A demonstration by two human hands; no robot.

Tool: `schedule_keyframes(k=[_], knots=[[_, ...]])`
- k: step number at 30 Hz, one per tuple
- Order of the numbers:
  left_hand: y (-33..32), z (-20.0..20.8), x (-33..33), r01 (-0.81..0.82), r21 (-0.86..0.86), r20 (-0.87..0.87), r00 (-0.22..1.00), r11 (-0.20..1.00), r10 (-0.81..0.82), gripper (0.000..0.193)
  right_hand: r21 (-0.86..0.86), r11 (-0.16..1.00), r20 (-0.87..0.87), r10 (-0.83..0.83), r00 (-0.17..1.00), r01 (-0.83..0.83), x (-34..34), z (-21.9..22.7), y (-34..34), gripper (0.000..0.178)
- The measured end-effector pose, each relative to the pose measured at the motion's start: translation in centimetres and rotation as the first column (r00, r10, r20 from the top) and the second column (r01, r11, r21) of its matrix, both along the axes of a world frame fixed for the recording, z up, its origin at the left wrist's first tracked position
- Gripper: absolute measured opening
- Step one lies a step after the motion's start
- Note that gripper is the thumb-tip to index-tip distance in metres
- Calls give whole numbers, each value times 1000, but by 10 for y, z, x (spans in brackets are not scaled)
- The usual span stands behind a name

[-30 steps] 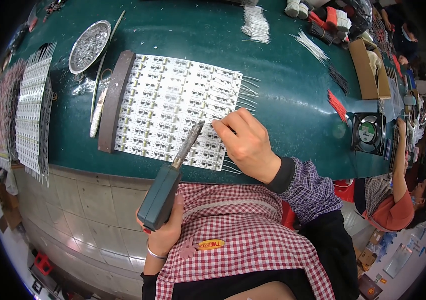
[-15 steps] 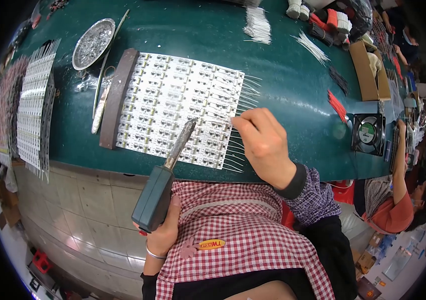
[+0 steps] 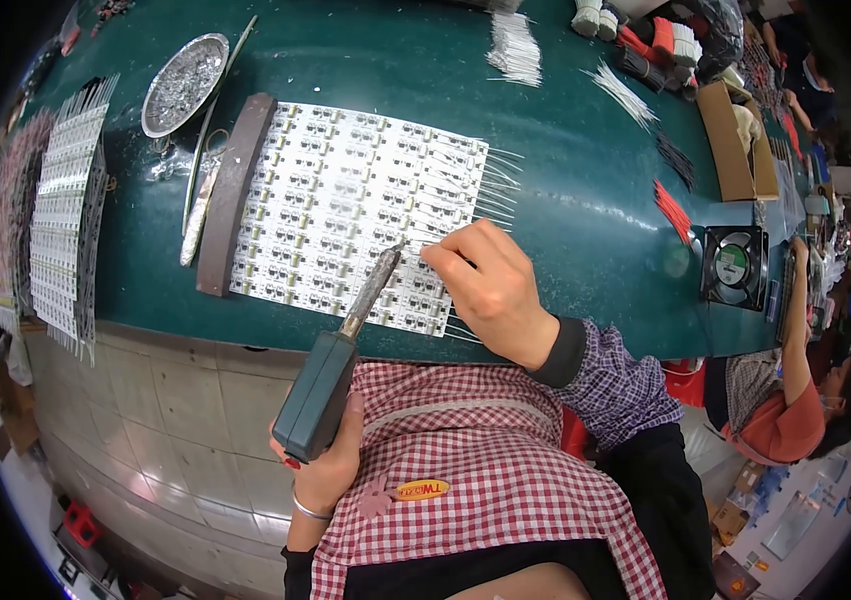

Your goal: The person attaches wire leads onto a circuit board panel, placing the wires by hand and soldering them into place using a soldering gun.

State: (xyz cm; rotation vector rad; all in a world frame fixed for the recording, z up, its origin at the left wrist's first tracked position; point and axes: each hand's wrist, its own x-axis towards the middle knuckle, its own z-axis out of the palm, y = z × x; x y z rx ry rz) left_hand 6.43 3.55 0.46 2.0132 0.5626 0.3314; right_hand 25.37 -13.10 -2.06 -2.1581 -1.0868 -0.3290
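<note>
Gripped in the left hand [image 3: 324,462] is a green-handled soldering iron [image 3: 331,385], its metal tip brought down onto the lower right part of a white panel of small circuit boards [image 3: 346,210] laid flat on a dark green workbench [image 3: 586,210]. A thin white wire [image 3: 466,335] appears to be pinched between the fingers of the right hand [image 3: 491,285] just beside the tip, though the pinch itself is too small to be made out with certainty.

Short white wires are seen jutting from the panel's right edge along most of its height, so that edge is judged to be largely wired already, with the lowest rows now being worked (the joints cannot be checked at this size). Whether the rest of the panel is to be wired cannot be told.

A brown bar [image 3: 234,195] is laid along the panel's left edge, a round metal dish [image 3: 184,82] is set beyond it, and more white panels [image 3: 64,220] are stacked at far left. Loose wire bundles [image 3: 516,45] and a small black fan [image 3: 736,265] are left on the bench.
</note>
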Motion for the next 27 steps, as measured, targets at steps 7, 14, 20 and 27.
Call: schedule_keyframes(k=[7, 14, 20, 27], knots=[[3, -2, 2, 6, -102, 11, 1000, 995, -5, 19, -21, 1000, 3, -5, 1000, 5, -1, -1, 0, 31], [4, -1, 5, 39, -131, -5, 999, 991, -40, 18, -88, 996, -18, -4, 1000, 3, -3, 0, -1, 27], [3, 6, 8, 53, -133, -41, 997, 990, -59, 16, -49, 999, 15, -13, 1000, 14, -2, 0, 1, 30], [3, -8, -14, 47, 18, -34, 998, 999, -46, 14, -59, 998, 26, -22, 999, 24, -3, 1, 1, 30]])
